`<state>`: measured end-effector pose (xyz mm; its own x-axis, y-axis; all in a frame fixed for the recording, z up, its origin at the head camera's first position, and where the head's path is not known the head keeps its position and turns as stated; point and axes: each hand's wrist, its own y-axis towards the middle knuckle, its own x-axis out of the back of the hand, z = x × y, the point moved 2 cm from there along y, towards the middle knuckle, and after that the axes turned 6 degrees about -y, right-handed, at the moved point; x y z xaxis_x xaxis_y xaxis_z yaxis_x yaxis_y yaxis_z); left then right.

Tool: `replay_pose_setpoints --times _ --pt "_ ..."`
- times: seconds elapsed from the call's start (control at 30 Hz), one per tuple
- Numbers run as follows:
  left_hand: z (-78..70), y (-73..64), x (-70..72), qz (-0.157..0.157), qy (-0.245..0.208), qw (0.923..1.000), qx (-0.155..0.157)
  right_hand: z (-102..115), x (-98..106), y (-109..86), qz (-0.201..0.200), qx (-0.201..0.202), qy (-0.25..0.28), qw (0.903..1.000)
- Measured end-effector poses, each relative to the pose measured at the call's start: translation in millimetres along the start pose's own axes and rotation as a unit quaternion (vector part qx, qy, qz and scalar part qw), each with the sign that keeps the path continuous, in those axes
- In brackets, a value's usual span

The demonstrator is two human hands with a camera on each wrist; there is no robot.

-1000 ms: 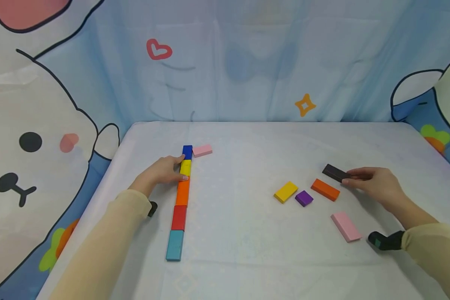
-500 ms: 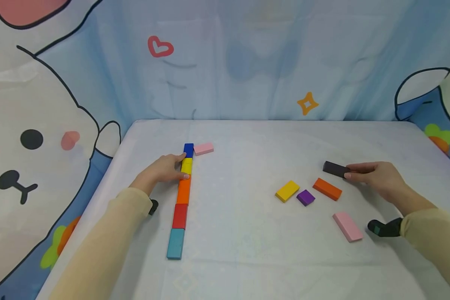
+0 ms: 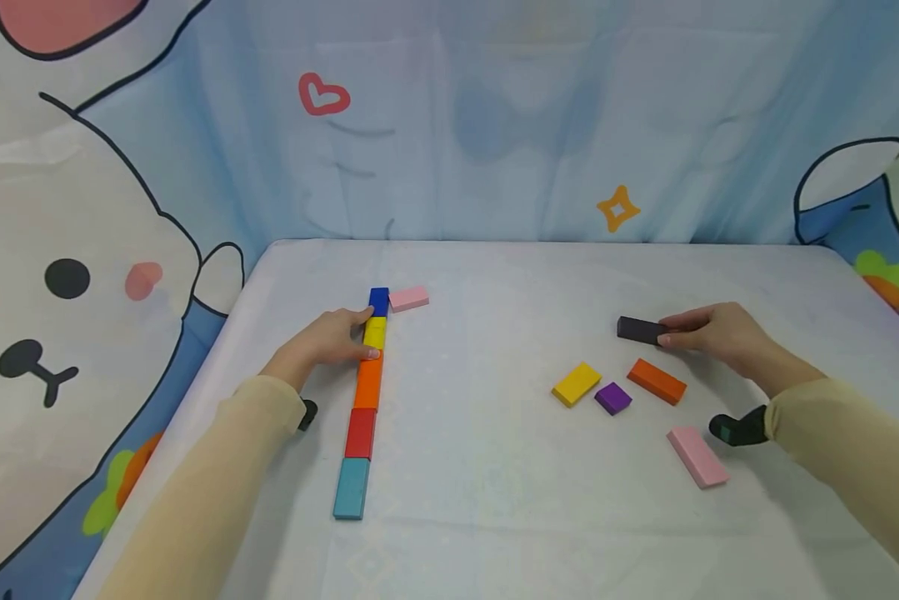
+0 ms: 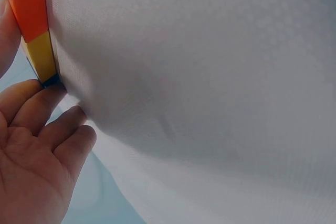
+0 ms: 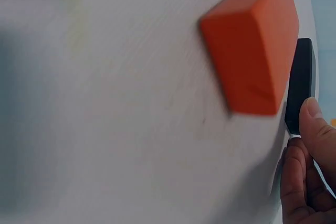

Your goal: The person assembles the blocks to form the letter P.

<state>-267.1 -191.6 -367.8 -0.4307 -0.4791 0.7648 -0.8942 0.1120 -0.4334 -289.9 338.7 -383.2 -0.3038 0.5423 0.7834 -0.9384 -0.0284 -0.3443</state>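
Observation:
A straight row of blocks runs up the left side of the table: teal [image 3: 352, 488], red [image 3: 360, 433], orange [image 3: 368, 383], yellow [image 3: 375, 332] and blue [image 3: 378, 302]. My left hand [image 3: 331, 337] touches the row's far part, thumb by the orange-yellow joint and a finger at the blue block. In the left wrist view its fingers [image 4: 39, 106] lie relaxed beside the blue end. On the right, my right hand [image 3: 722, 336] pinches one end of a long black block [image 3: 638, 330] between thumb and fingers. The right wrist view shows this black block [image 5: 300, 85] behind an orange one [image 5: 252, 51].
A small pink block [image 3: 408, 299] lies beside the row's blue end. Loose on the right are a yellow block [image 3: 576, 384], a purple block [image 3: 613, 398], an orange block [image 3: 656, 381] and a larger pink block [image 3: 698, 457]. A patterned curtain [image 3: 494, 125] hangs behind the table.
My right hand has moved left and slightly away from me, carrying the black block, which has turned closer to level across the view. The left hand stays at the row.

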Motion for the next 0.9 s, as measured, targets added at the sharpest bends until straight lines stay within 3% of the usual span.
replay_pose_setpoints --times 0.23,0.47,0.67,0.9 --pt "0.3 1.2 0.4 0.001 -0.003 1.0000 -0.002 31 -12 8.5 0.006 0.014 -0.011 0.9998" --pt "-0.6 1.1 0.4 0.000 -0.008 1.0000 0.002 55 -28 18.0 0.028 0.023 0.017 0.9992" --pt "-2.4 -1.3 0.2 0.000 -0.005 1.0000 0.002 78 -41 21.3 0.045 0.007 0.053 0.9976" --pt "-2.2 -3.2 0.7 -0.001 -0.011 0.9999 0.001 104 -50 25.2 0.054 0.012 0.055 0.9969"
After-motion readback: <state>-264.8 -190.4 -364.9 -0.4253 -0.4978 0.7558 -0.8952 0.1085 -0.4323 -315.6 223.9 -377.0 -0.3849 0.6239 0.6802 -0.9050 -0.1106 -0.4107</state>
